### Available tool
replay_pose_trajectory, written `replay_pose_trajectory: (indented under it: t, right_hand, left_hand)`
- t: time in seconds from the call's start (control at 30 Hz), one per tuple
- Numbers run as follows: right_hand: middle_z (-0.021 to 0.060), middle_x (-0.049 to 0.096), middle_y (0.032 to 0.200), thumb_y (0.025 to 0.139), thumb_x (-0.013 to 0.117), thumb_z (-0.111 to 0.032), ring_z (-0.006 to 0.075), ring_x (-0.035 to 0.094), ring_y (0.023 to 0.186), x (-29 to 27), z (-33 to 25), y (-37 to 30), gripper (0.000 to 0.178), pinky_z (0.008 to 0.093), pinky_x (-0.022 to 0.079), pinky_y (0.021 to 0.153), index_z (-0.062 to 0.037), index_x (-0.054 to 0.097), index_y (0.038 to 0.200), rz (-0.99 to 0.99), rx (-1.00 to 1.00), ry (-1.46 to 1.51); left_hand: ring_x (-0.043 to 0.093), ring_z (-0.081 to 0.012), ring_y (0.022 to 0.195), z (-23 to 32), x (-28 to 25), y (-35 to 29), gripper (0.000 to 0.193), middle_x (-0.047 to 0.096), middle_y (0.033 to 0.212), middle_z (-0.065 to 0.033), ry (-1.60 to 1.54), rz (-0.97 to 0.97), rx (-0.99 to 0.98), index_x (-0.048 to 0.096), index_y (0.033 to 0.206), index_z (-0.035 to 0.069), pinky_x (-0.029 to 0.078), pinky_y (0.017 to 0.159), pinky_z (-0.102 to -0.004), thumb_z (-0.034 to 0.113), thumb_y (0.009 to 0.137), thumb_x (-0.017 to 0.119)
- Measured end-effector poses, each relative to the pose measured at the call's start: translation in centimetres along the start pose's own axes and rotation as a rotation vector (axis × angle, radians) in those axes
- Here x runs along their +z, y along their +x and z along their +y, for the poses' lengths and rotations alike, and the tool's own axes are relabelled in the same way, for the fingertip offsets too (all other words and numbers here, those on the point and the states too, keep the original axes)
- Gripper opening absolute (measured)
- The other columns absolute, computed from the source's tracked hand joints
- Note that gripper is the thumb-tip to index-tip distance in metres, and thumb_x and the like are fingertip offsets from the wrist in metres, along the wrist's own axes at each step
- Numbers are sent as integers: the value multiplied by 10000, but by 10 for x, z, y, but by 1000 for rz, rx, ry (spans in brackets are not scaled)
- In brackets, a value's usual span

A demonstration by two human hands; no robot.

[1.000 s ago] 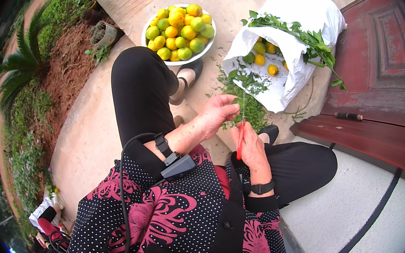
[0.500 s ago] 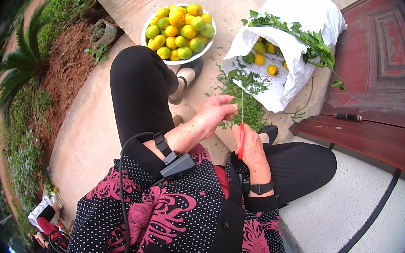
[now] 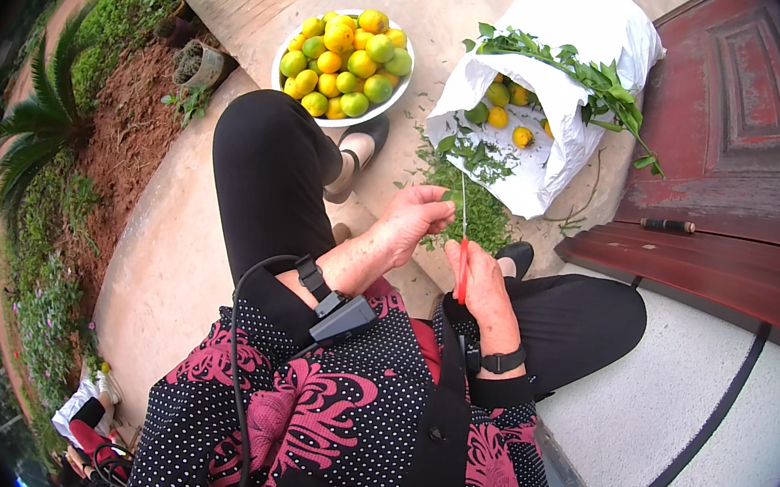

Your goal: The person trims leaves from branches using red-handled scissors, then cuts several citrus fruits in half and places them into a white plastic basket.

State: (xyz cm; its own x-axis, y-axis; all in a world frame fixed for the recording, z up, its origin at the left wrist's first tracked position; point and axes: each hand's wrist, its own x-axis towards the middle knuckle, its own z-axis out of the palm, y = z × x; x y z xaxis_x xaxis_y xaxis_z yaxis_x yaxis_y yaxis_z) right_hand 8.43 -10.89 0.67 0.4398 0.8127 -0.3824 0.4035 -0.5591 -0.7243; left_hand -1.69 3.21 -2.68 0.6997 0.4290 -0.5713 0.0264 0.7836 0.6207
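Note:
My right hand [image 3: 487, 281] is closed around red-handled scissors [image 3: 462, 266], whose thin metal blades point away from me. Just left of the blades, my left hand [image 3: 414, 219] pinches a small green leaf [image 3: 451, 197] between thumb and fingertips. Beyond both hands lies a pile of cut green leaves [image 3: 478, 210] on the ground. A white sack [image 3: 524, 180] lies with its mouth toward me, and several yellow and green citrus fruits [image 3: 498, 117] show inside it. At the far left of the sack, a white basin [image 3: 407, 80] is heaped with similar fruit [image 3: 339, 38].
Leafy branches [image 3: 579, 65] lie across the sack's top. A worn red wooden door [image 3: 710, 136] with a raised sill stands at the right. On the left are a planting bed [image 3: 124, 127], a flowerpot [image 3: 203, 65] and a palm-like plant [image 3: 49, 94]. My shod feet rest on the concrete.
The scissors and right hand have shifted very slightly left. The left hand keeps its pinch in almost the same place.

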Motion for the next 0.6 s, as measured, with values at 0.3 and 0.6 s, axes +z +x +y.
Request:
replay_pose_trajectory:
  t: [0.3, 0.6]
  right_hand:
    - [252, 643, 912, 955, 550, -520, 448, 623, 877, 1, 2, -1, 516, 477, 476, 738, -4, 548, 961, -90, 47, 21]
    - [232, 662, 972, 914, 580, -558, 433, 634, 947, 0, -3, -2, 512, 497, 483, 767, -64, 525, 1033, -37, -2, -110]
  left_hand:
    - [537, -56, 653, 4, -1, 1, 61, 633, 785, 26, -44, 38, 27, 638, 956, 84, 428, 619, -198, 124, 910, 649]
    - [560, -68, 662, 5, 1, -1, 100, 639, 799, 11, -51, -18, 13, 628, 1001, 70, 472, 639, -201, 105, 912, 657]
